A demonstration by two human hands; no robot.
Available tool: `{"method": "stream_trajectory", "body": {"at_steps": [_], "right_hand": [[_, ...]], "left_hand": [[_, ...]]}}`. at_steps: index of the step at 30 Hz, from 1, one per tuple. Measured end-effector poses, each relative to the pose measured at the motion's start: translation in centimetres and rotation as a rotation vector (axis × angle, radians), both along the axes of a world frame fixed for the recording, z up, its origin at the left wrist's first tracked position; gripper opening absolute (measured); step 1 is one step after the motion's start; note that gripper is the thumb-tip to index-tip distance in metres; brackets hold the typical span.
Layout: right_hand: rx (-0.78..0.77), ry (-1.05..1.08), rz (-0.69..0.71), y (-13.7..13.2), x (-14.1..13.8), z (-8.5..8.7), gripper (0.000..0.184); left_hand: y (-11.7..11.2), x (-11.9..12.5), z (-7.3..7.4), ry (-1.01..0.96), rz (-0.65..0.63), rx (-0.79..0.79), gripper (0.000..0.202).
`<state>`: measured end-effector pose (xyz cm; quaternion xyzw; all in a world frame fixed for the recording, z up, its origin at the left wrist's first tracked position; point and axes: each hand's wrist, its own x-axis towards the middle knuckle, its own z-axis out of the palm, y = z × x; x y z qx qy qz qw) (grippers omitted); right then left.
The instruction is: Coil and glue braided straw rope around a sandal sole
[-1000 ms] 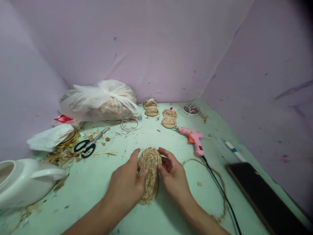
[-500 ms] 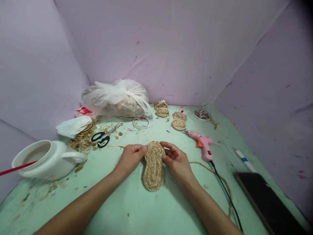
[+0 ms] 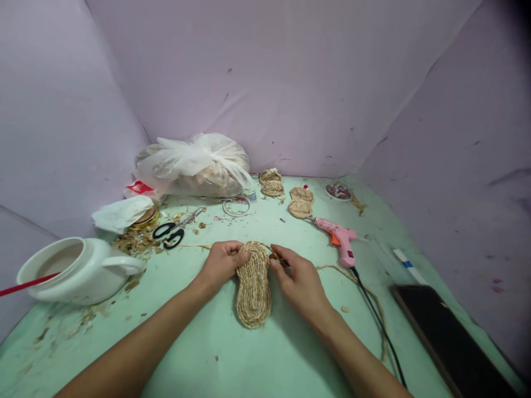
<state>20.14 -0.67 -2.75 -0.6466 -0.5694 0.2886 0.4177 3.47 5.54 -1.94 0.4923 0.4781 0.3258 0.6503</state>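
A coiled, braided straw sole [image 3: 254, 290], shaped like a small shoe sole, lies in front of me with its long side pointing toward me. My left hand [image 3: 223, 263] grips its far left edge, thumb on top and fingers curled behind. At the far right, my right hand [image 3: 295, 272] pinches a braided straw cord [image 3: 266, 246] that runs off the sole's far end. My fingers partly hide the cord there. More of the cord trails out to the right of this hand, past the glue gun's cable.
A pink glue gun [image 3: 338, 237] and a dark phone [image 3: 448, 337] lie on the right. To the left are black-handled scissors [image 3: 176, 229] and a white pot [image 3: 83, 271]. Behind stand a tied plastic bag [image 3: 194, 166], small woven pieces [image 3: 301, 203] and a round dish [image 3: 338, 192].
My right hand has come off the sole's edge and now pinches the cord slightly apart from it. The sole has tilted a little, its near end shifting left.
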Motion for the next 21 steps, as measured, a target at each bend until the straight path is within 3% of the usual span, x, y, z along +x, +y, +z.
{"method": "stream_trajectory", "body": {"at_steps": [9, 21], "right_hand": [[0.023, -0.080, 0.055, -0.6, 0.1, 0.0, 0.029], [0.023, -0.010, 0.159, -1.3, -0.7, 0.2, 0.041]], "left_hand": [[-0.2, 0.2, 0.4, -0.006, 0.064, 0.002, 0.027], [0.2, 0.0, 0.4, -0.013, 0.197, 0.027, 0.027]]}}
